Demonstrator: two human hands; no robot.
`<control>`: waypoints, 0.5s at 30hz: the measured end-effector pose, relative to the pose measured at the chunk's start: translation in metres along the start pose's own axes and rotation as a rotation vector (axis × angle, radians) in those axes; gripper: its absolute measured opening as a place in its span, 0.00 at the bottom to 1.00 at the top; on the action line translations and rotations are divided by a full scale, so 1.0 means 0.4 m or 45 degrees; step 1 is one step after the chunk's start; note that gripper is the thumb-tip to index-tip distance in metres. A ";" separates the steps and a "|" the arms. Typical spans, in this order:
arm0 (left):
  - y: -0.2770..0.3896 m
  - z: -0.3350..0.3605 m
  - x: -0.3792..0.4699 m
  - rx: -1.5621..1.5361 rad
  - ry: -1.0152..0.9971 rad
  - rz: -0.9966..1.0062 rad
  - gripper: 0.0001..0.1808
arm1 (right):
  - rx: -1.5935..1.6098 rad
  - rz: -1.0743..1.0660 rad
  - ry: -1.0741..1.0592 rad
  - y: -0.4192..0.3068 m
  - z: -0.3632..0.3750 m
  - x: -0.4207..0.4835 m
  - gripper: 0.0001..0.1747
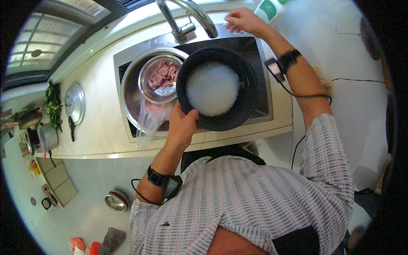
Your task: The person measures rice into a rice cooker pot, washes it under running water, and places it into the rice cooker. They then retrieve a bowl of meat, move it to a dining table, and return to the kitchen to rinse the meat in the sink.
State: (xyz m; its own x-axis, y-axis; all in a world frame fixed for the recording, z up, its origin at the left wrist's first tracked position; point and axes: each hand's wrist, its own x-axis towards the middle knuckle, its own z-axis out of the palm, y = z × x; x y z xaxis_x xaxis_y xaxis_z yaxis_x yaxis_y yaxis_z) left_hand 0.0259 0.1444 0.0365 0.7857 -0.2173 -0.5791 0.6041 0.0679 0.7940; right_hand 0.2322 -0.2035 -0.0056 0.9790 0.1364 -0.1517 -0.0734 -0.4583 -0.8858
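Observation:
My left hand [183,126] grips the near left rim of a dark inner cooking pot [248,105], held over the right part of the sink. Cloudy whitish water [212,88] lies in the pot; what is under it cannot be told. My right hand [239,21] is raised beyond the pot near the sink's back right corner, slightly blurred, fingers partly curled, with nothing visible in it. The chrome faucet [204,20] arches above the pot's far side. Left of the pot, a small metal bowl [145,92] of raw meat [163,75] sits in a large metal basin [127,105].
A clear plastic bag [149,122] hangs over the basin's near edge. A white bottle with a green label [269,11] stands behind my right hand. Leftward on the counter are a metal lid [75,103], leafy greens [54,103] and a metal pot [48,137]. Bowls [117,200] rest on the floor.

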 end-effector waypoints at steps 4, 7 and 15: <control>0.001 -0.042 -0.035 0.045 0.056 0.076 0.17 | 0.249 0.252 0.190 0.055 0.047 -0.210 0.13; 0.008 -0.074 -0.038 0.019 0.057 0.047 0.15 | 0.302 0.420 0.171 0.079 0.088 -0.331 0.12; 0.023 -0.080 -0.014 -0.097 -0.016 -0.063 0.15 | -0.216 0.117 0.033 0.085 0.013 -0.243 0.14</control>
State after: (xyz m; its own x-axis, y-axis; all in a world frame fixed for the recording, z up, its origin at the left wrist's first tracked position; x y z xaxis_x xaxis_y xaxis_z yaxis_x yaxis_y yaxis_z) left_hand 0.0313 0.1774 0.0409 0.7532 -0.2341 -0.6147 0.6509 0.1309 0.7478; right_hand 0.1335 -0.2280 -0.0233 0.9743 0.0657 -0.2155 -0.1318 -0.6095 -0.7817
